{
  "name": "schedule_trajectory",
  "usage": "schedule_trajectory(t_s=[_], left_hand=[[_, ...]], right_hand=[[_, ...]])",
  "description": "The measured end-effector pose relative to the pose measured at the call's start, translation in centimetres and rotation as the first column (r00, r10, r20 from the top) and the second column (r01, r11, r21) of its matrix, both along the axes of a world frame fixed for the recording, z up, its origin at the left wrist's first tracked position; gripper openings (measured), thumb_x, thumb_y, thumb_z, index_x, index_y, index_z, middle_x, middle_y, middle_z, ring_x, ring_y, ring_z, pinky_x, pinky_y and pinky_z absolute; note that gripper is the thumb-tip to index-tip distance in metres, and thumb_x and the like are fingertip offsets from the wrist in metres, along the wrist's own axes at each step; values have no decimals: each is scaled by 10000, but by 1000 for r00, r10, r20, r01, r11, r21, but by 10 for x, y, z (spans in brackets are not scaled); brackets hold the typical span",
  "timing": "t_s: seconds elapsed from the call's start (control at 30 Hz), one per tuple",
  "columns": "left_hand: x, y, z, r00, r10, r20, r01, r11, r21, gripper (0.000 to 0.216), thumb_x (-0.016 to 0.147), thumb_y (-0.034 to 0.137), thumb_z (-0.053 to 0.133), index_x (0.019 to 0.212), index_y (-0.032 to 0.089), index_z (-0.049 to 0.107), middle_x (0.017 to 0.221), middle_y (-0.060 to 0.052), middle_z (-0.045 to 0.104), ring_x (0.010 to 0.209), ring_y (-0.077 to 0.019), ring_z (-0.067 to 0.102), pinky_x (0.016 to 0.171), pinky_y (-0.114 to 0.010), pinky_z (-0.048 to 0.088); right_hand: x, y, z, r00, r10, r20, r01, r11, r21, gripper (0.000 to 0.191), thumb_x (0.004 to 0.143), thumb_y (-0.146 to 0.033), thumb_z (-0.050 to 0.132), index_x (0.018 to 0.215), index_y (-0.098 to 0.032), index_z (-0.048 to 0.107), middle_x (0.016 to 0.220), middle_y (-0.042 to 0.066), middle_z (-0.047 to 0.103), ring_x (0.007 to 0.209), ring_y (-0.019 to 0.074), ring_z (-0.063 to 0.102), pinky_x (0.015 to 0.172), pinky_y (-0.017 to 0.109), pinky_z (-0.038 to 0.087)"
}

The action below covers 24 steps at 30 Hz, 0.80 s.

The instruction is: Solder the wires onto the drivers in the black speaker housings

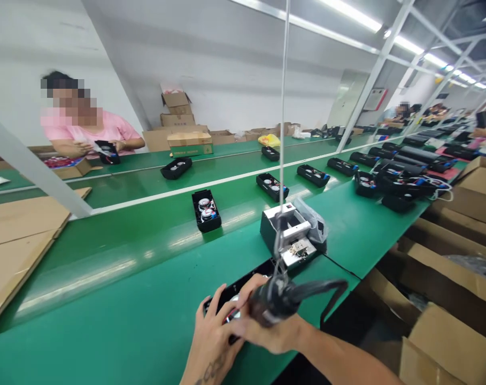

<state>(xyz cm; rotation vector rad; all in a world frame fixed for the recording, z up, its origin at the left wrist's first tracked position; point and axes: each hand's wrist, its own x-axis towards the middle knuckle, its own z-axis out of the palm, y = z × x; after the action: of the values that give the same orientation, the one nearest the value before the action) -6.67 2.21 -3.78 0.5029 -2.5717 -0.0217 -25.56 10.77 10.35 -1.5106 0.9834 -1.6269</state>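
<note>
My right hand (262, 329) is wrapped round a dark electric screwdriver (280, 299) that hangs on a thin cable from above. Its tip is down on a black speaker housing (243, 286) lying at the near edge of the green bench. My left hand (216, 331) rests on the near end of that housing, fingers spread over it, pressing it to the bench. The part under both hands is mostly hidden.
A grey screw-feeder box (288, 232) with a plastic bag stands just behind the housing. Several black housings (205, 210) ride the green conveyor. Across it sits a person in a pink shirt (86, 131). Cardboard boxes (451, 256) fill the right; flat cardboard (14, 240) lies left.
</note>
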Motion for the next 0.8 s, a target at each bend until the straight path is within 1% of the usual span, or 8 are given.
schedule_trajectory(t_s=[0.07, 0.13, 0.23, 0.33, 0.5, 0.63, 0.73, 0.8], left_hand=[[9, -7, 10, 998, -55, 20, 56, 992, -115, 214, 733, 332, 882, 903, 350, 753, 1221, 28, 743, 1445, -344, 434, 1238, -494, 209], [18, -11, 21, 997, -80, 20, 83, 977, -198, 222, 709, 334, 898, 845, 310, 725, 1209, 4, 739, 1427, -368, 437, 1315, -523, 100], [19, -9, 38, 994, -104, -16, 96, 961, -259, 269, 760, 437, 879, 889, 268, 715, 1195, -58, 737, 1407, -390, 466, 1358, -540, 72], [4, -1, 51, 994, -110, -28, 97, 949, -299, 364, 824, 532, 831, 1006, 240, 710, 1161, -65, 749, 1363, -372, 527, 1369, -521, 97], [-28, 11, 52, 995, -76, 57, 87, 969, -231, 412, 851, 523, 823, 1101, 244, 652, 987, 23, 768, 1165, -308, 692, 1366, -472, -19], [-33, 14, 39, 996, -48, 81, 60, 986, -154, 339, 897, 501, 787, 1049, 259, 603, 908, 50, 772, 1117, -321, 728, 1307, -513, 71], [-35, 19, 29, 999, -2, 48, 7, 994, -112, 228, 1043, 485, 551, 1015, 261, 586, 853, 33, 767, 1140, -327, 724, 1243, -575, 194], [-39, 24, 27, 999, 43, 23, -40, 994, -106, 299, 1102, 443, 372, 1025, 246, 583, 824, 11, 766, 1141, -313, 728, 1204, -592, 263]], right_hand=[[-29, 6, 1, 974, -126, 191, 126, 992, 12, 229, 927, -317, 735, 1056, -246, 560, 668, -70, 556, 518, 99, 511, 502, 237, 441], [-67, 9, 1, 888, -342, 308, 368, 929, -30, 215, 963, -297, 729, 1087, -250, 560, 632, -87, 543, 505, 95, 514, 531, 241, 463], [-119, 7, 0, 722, -654, 225, 677, 736, -33, 264, 932, -302, 785, 1102, -227, 598, 593, -81, 561, 500, 113, 540, 570, 276, 490], [-148, -3, -6, 653, -746, 132, 755, 656, -25, 309, 902, -361, 807, 1079, -212, 604, 582, -68, 580, 494, 131, 543, 567, 301, 484], [-153, -13, -15, 747, -664, 37, 660, 747, 87, 327, 862, -416, 817, 955, -214, 577, 561, -65, 533, 471, 125, 475, 502, 295, 407], [-147, -4, -9, 849, -528, -4, 521, 836, 175, 309, 858, -404, 822, 982, -209, 617, 541, -67, 517, 443, 119, 443, 472, 291, 380], [-134, 8, -8, 905, -409, 113, 394, 909, 136, 278, 900, -358, 809, 1055, -218, 626, 530, -81, 519, 416, 105, 439, 458, 271, 383], [-123, 15, -7, 909, -346, 233, 342, 938, 58, 248, 930, -315, 790, 1093, -231, 623, 546, -90, 520, 414, 90, 441, 458, 253, 397]])
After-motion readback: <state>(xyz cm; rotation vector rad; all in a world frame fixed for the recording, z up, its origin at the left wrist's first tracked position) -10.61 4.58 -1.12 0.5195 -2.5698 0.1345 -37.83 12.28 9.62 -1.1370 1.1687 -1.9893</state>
